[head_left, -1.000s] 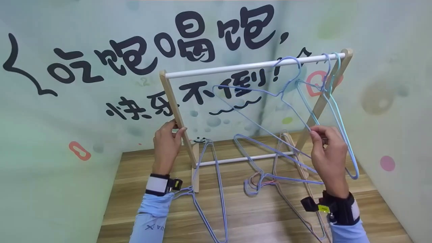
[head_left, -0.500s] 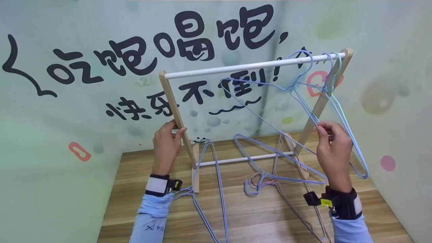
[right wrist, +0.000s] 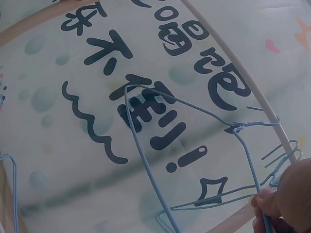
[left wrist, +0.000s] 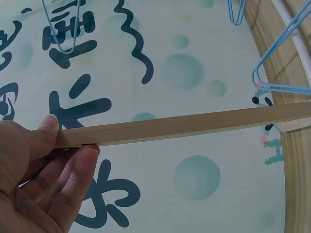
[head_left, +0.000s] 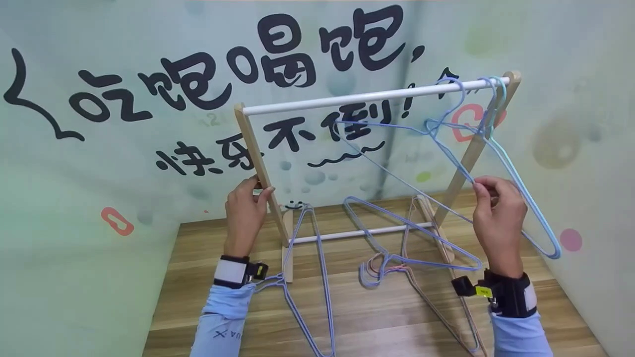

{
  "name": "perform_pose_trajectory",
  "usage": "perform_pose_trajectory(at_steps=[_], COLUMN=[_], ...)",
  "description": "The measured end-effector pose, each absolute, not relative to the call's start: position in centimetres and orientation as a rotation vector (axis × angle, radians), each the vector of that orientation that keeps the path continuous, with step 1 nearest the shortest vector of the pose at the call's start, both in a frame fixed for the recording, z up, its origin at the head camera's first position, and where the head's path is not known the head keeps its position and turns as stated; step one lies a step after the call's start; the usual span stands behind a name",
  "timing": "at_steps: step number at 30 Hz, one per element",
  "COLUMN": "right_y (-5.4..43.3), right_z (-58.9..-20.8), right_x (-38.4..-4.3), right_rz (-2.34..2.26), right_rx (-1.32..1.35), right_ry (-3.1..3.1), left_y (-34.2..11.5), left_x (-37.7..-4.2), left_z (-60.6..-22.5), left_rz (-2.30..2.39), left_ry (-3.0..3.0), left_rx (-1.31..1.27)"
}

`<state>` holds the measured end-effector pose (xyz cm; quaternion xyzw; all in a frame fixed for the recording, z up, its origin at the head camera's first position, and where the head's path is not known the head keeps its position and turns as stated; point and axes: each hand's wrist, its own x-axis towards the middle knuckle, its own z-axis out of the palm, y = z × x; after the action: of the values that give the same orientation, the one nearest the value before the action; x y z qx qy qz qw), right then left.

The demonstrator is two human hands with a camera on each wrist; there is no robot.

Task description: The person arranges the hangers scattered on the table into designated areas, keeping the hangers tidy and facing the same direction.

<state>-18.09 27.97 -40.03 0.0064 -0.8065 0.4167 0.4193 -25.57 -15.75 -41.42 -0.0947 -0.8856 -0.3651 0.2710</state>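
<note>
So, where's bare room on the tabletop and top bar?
Tabletop: between the left lying hangers and middle lying hangers. Top bar: from the left upright to the first blue hook. Crowded: the bar's right end, where more hooks sit close together.

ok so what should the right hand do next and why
Probably loosen its pinch and let go of the blue hanger: the hook already sits over the white top bar, so the bar should take the weight. The right hand grips only the hanger's side, and the left hand holds the wooden post, which should limit wobble.
</note>
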Motion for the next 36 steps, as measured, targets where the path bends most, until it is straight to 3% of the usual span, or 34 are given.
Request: perform_pose_trajectory(at_steps=[10, 36], right_y=[28.3, 24.9], right_z=[-40.4, -42.1], right_x=[-18.2, -16.7], right_rz=[0.978, 0.838], right_rx=[-0.051, 0.195], right_ry=[-2.023, -1.697], left_y=[-15.7, -15.6], left_x=[-25.6, -25.6], left_z=[-41.4, -41.3], left_rz=[-0.985, -1.002], left_ry=[-2.406, -2.426], left_rx=[-0.225, -0.209])
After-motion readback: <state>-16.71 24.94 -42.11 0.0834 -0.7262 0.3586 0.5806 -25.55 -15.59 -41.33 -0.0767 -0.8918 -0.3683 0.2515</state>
